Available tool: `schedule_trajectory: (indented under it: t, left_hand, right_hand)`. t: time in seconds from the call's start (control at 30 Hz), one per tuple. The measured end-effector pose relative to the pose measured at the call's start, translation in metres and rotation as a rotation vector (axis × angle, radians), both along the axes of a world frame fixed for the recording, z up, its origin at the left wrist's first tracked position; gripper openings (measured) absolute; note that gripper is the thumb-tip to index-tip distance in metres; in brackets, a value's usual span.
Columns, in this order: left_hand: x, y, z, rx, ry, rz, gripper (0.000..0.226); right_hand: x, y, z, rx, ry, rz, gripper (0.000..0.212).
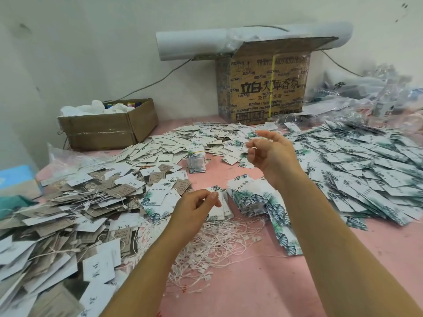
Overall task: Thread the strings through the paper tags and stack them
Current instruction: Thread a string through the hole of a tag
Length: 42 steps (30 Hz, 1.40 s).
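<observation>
My left hand (194, 209) is low in the middle and pinches a few white paper tags (218, 208) between thumb and fingers. My right hand (269, 154) is raised above and to the right, its fingers curled and pinching what looks like the end of a thin string; the string itself is hardly visible. Just below my left hand lies a tangle of loose white strings (212, 245). A stack of leaf-print tags (249, 197) sits between my forearms. To the left spreads a heap of threaded grey and white tags (68, 213).
Loose leaf-print tags (366, 170) cover the right of the pink table (286, 282). A banded tag bundle (195, 162) stands mid-table. At the back are a large printed carton (263, 88), a small cardboard box (103, 129) and plastic bags (377, 94). A blue box (16, 179) is far left.
</observation>
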<state>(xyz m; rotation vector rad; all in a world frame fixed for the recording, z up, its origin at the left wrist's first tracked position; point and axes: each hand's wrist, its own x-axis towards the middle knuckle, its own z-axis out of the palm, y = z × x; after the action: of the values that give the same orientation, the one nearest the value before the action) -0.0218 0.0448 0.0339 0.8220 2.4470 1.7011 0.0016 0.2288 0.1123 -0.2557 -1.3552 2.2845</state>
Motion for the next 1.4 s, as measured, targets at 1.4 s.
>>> schedule_trajectory:
  t: [1.4]
  left_hand:
    - [-0.013,-0.013,-0.001,-0.074,-0.361,0.231,0.026]
  right_hand:
    - [-0.003,0.005,-0.010,1.400,-0.768,-0.070,0.027]
